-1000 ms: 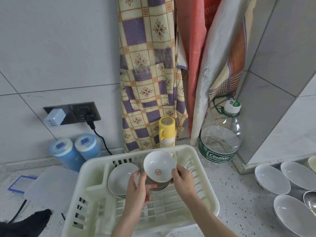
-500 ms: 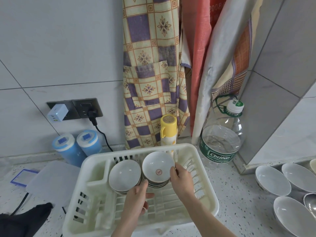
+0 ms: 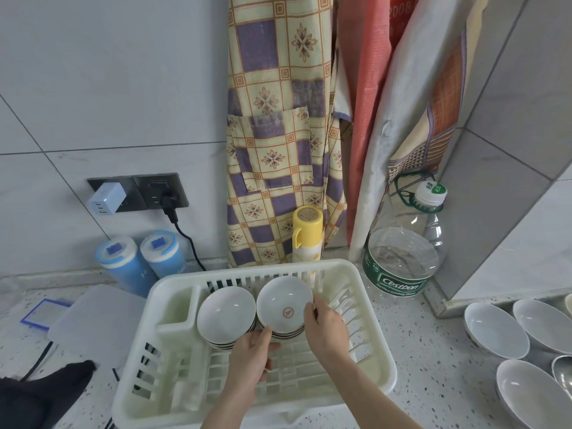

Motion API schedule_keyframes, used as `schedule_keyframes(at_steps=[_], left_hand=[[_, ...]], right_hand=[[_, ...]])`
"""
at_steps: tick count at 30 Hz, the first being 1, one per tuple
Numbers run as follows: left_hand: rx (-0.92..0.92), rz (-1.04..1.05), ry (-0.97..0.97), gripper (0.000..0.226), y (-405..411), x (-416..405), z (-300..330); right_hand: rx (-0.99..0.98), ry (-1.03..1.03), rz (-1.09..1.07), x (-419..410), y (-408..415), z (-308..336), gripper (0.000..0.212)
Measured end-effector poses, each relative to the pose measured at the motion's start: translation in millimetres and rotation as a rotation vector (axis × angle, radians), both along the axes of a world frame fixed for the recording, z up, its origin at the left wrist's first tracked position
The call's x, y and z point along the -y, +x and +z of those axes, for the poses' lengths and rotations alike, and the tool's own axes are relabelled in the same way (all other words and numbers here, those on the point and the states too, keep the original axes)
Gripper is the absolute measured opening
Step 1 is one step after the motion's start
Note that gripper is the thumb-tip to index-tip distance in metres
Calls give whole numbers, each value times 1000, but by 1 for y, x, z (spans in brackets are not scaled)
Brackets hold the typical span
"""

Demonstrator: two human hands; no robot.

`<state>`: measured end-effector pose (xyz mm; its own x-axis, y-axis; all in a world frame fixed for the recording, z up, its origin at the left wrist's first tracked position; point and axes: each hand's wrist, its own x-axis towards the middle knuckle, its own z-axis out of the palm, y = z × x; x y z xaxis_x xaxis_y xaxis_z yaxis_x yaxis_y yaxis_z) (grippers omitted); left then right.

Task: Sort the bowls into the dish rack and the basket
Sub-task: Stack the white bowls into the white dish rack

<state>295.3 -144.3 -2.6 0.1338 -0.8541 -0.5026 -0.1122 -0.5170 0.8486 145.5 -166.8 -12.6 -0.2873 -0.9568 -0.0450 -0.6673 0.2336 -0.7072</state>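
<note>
Bowl (image 3: 284, 305): middle of the frame, on a stack in the dish rack (image 3: 376, 363), tipped, open side facing up and toward us.
Right hand (image 3: 325, 328): fingers pinching the bowl's right rim.
Left hand (image 3: 250, 356): thumb touching the bowl's lower edge, fingers loosely curled.

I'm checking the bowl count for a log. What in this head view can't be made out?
- How many bowls sit under the top white bowl with the red emblem: only stacked rims show.
- The same for the plain white bowl stack beside it.
- White bowls on the counter at right: cut off by the frame edge.
- The basket: not in view.
- Left hand fingertips: curled under.
</note>
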Motion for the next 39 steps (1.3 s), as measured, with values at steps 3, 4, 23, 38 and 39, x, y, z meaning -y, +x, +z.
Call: schedule_keyframes(at_steps=[3,4,23,38,39], left_hand=[[-10,7,19,26,1,0,-2],[-22,8,27,26,1,0,-3],[-248,61,78,29,-3,4,-10],[-322,142,77,29,-6,7,-9],[-338,140,84,29,-6,7,-9]], right_hand=[[77,26,-15,0,-1,-1,30],[115,42,-26,0,-1,0,33],[389,289,-22,2,-4,0,46],[645,365,-17,2,-5,6,42],[651,363,-17,3,-5,5,44]])
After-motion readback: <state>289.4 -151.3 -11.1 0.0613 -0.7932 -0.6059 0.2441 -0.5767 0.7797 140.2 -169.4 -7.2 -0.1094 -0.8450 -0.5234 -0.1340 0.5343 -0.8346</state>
